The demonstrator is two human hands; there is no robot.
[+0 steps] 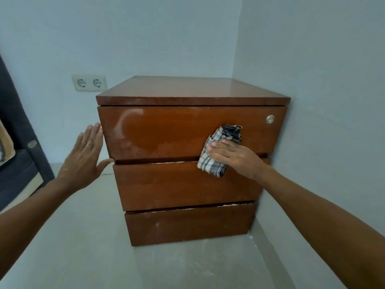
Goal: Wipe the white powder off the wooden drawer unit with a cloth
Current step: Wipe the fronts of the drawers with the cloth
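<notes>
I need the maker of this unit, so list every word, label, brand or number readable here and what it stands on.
None can be read.
The wooden drawer unit shows no label or brand.
The round lock on the top drawer is too small to show any marking.
The wall socket and checked cloth carry no lettering.

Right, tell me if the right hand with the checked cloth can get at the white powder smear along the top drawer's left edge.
Probably yes. The right hand presses the checked cloth on the same flat top drawer front; nothing lies between it and the white powder smear. The left hand rests beside the unit's left edge.
</notes>
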